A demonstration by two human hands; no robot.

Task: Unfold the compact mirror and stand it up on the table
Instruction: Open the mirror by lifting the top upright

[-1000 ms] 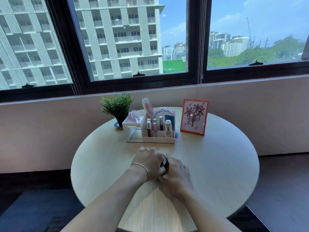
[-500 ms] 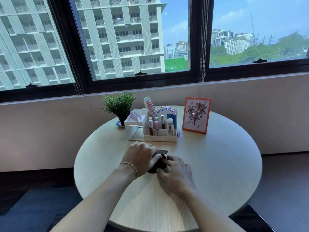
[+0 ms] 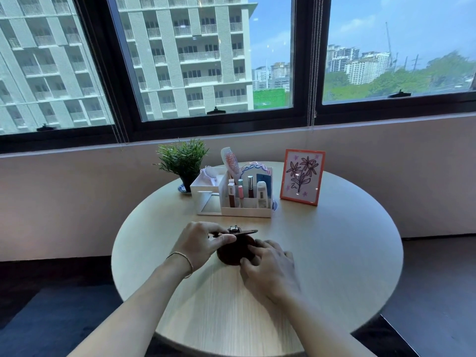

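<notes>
Just in front of the cosmetics organizer, compact mirror half-open on the surface: left hand pinches lid up, right hand presses base to anchor it.

Left hand pinching compact mirror lid – right hand steadying base, round table

Two bare forearms reach in from the bottom edge, uncovered by any sleeve as far as the frame shows. The left hand has a thin, pale metallic bracelet looped loosely at the wrist. The right hand and its wrist wear nothing visible.
</notes>
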